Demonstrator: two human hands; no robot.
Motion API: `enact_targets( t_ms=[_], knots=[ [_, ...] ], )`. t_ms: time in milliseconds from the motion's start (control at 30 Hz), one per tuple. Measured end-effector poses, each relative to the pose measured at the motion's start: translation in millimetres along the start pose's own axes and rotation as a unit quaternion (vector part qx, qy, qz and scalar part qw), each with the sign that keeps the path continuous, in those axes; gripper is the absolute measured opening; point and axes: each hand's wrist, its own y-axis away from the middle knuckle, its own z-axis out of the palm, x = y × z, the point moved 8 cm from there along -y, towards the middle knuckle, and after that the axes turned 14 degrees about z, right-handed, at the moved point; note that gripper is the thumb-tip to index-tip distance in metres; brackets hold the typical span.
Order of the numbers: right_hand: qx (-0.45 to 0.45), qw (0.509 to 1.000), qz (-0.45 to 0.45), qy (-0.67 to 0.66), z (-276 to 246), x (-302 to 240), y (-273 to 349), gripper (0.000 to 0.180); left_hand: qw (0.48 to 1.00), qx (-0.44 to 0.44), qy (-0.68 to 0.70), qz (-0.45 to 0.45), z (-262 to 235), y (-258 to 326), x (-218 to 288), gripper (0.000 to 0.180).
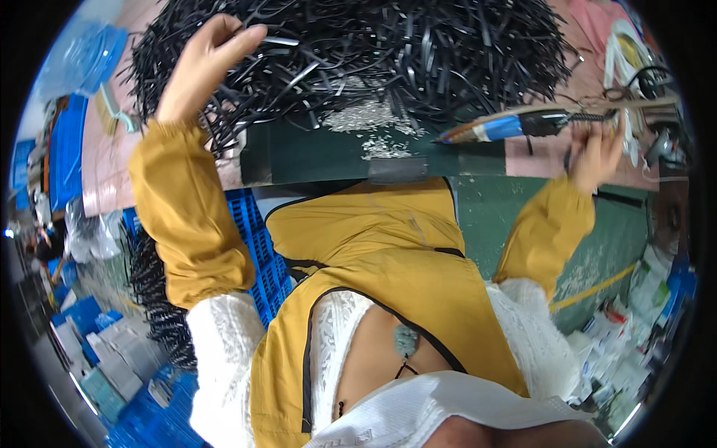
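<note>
My left hand (200,66) reaches into a big heap of black plastic strips (388,52) on the table and pinches one strip between thumb and fingers. My right hand (597,153) grips the rear of a long tool with a blue and black handle (515,125), which lies level over the table edge with its tip pointing left. Small pale scraps (370,123) lie on the dark green table surface (314,153) between the two hands. Both forearms wear mustard-yellow sleeve covers.
A blue plastic crate (261,246) stands under the table by my left side, with more black strips (153,299) piled next to it. Blue trays and packets line the floor at left. Cables and boxes crowd the right edge. A yellow line crosses the green floor.
</note>
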Motion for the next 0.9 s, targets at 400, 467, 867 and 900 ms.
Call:
enact_targets(
  t_ms=[400, 467, 867, 900],
  knots=[
    [-0.453, 0.862, 0.228, -0.014, 145, 20, 248, 0.022, 0.797, 0.289, 0.528, 0.055, 237, 136, 64, 0.03],
    [-0.474, 0.831, 0.273, 0.099, 156, 26, 239, 0.008, 0.833, 0.278, 0.466, 0.106, 234, 154, 73, 0.039],
    [-0.352, 0.9, 0.255, 0.025, 179, 50, 235, 0.009, 0.887, 0.236, 0.372, 0.141, 244, 205, 51, 0.068],
    [-0.349, 0.905, 0.243, 0.028, 180, 49, 234, 0.009, 0.89, 0.24, 0.355, 0.158, 242, 205, 54, 0.068]
  ],
)
